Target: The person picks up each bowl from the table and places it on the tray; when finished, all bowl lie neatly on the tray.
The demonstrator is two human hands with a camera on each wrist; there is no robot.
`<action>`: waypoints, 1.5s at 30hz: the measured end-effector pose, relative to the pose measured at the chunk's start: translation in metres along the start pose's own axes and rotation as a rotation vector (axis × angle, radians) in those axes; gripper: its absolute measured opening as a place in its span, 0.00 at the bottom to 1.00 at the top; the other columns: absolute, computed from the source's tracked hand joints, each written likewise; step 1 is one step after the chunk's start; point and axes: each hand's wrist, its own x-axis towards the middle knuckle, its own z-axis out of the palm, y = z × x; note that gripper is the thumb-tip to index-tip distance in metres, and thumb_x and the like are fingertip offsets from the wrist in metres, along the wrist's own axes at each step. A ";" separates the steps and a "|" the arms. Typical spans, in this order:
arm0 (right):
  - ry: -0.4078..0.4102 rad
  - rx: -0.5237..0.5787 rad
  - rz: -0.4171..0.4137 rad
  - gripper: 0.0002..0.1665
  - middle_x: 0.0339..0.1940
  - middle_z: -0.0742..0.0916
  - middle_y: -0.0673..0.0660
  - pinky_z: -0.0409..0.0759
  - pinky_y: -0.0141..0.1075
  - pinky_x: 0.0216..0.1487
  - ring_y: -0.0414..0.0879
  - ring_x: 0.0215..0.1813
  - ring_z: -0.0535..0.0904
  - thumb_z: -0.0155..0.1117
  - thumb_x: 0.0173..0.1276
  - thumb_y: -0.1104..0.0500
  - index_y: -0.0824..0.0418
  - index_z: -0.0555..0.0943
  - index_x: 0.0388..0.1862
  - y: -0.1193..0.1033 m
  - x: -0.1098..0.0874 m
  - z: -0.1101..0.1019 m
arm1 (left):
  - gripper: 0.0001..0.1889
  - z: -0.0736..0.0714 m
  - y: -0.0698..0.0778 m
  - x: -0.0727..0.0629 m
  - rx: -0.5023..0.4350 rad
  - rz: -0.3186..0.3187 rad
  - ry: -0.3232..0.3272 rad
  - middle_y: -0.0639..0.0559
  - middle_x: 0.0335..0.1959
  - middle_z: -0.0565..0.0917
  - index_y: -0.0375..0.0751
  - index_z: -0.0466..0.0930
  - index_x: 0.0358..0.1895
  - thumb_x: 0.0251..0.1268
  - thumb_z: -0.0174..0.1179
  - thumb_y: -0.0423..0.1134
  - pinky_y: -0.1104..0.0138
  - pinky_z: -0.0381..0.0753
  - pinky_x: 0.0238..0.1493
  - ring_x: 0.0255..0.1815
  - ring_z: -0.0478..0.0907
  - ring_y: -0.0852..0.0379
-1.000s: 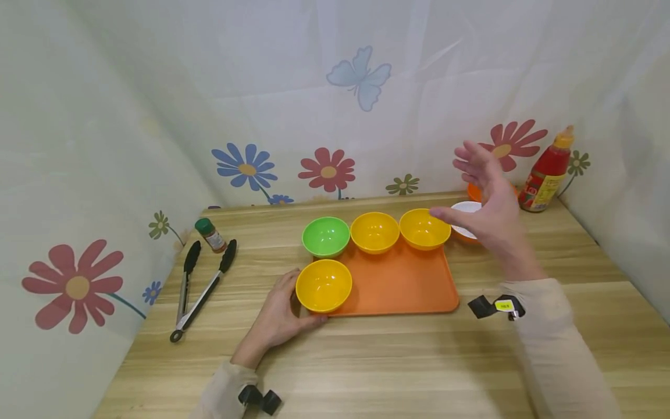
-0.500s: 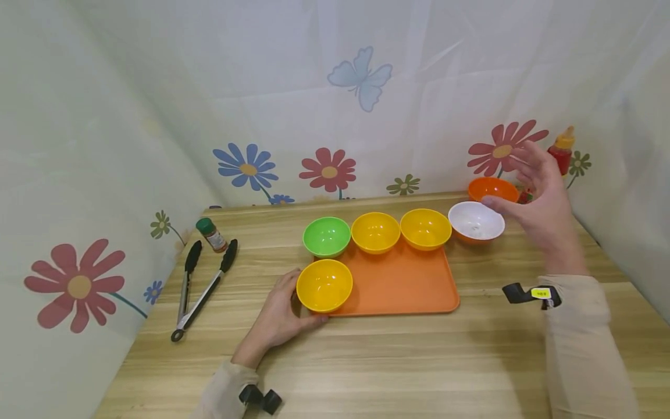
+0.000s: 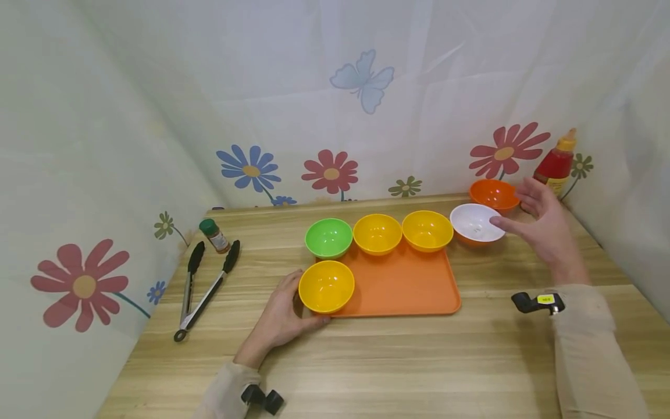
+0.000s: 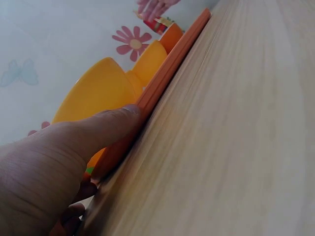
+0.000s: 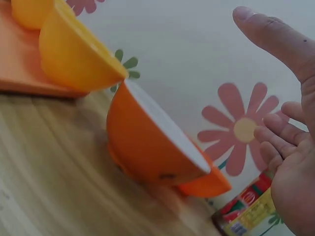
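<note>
My left hand (image 3: 280, 311) grips the near left corner of an orange tray (image 3: 403, 291), beside a yellow bowl (image 3: 327, 286). In the left wrist view its thumb lies along the tray's edge and the other fingers curl at the corner, partly hidden. At the tray's back edge stand a green bowl (image 3: 328, 238) and two more yellow bowls. My right hand (image 3: 546, 227) hovers with fingers spread near a bowl (image 3: 477, 223) that is white inside and orange outside. The right wrist view shows that bowl (image 5: 147, 142) apart from the hand.
An orange bowl (image 3: 494, 195) stands behind the white-lined one. A red sauce bottle (image 3: 557, 166) with a yellow cap is at the back right, partly behind my right hand. Tongs (image 3: 206, 294) and a green-capped spice jar (image 3: 214, 235) lie at left. A flowered curtain closes the back.
My right hand has moved right from over the yellow bowl, past the white-lined bowl, then lowered beside its right side. My left hand stays at the tray corner.
</note>
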 end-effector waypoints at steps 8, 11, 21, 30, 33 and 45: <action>-0.072 0.014 0.061 0.66 0.92 0.61 0.67 0.59 0.63 0.89 0.69 0.89 0.57 0.79 0.75 0.43 0.56 0.47 0.95 0.035 -0.001 0.006 | 0.56 0.002 -0.003 -0.002 0.010 -0.015 -0.007 0.44 0.83 0.73 0.47 0.73 0.82 0.49 0.88 0.62 0.38 0.64 0.86 0.85 0.66 0.40; -0.081 0.009 0.059 0.65 0.91 0.63 0.68 0.58 0.64 0.89 0.69 0.88 0.59 0.79 0.75 0.43 0.58 0.48 0.94 0.048 -0.001 0.009 | 0.56 0.003 -0.003 -0.003 0.010 -0.022 -0.013 0.44 0.83 0.72 0.47 0.72 0.83 0.50 0.87 0.62 0.37 0.64 0.86 0.85 0.66 0.40; -0.135 -0.014 0.042 0.62 0.87 0.67 0.70 0.74 0.45 0.83 0.67 0.82 0.68 0.80 0.75 0.45 0.62 0.52 0.92 0.066 0.001 0.021 | 0.56 0.002 -0.002 -0.002 0.010 -0.013 -0.006 0.44 0.83 0.73 0.47 0.73 0.82 0.49 0.87 0.63 0.37 0.64 0.86 0.85 0.67 0.40; -0.162 -0.005 -0.004 0.67 0.88 0.65 0.72 0.62 0.65 0.87 0.68 0.84 0.64 0.83 0.72 0.48 0.62 0.48 0.93 0.068 0.005 0.034 | 0.57 0.001 -0.003 0.000 0.021 -0.006 -0.004 0.45 0.82 0.73 0.47 0.72 0.83 0.49 0.87 0.63 0.38 0.65 0.86 0.84 0.67 0.41; -0.151 -0.006 -0.011 0.70 0.88 0.65 0.72 0.62 0.68 0.86 0.69 0.84 0.64 0.85 0.70 0.47 0.62 0.47 0.93 0.067 0.005 0.037 | 0.57 0.001 -0.003 0.001 0.020 -0.007 -0.004 0.45 0.82 0.73 0.47 0.72 0.83 0.49 0.87 0.63 0.38 0.65 0.86 0.84 0.67 0.41; -0.120 -0.031 0.003 0.68 0.87 0.66 0.73 0.64 0.70 0.84 0.72 0.84 0.64 0.84 0.70 0.43 0.64 0.51 0.92 0.064 0.003 0.038 | 0.57 0.000 -0.001 0.001 0.006 -0.014 -0.011 0.46 0.82 0.73 0.47 0.72 0.83 0.50 0.87 0.63 0.38 0.64 0.86 0.85 0.67 0.41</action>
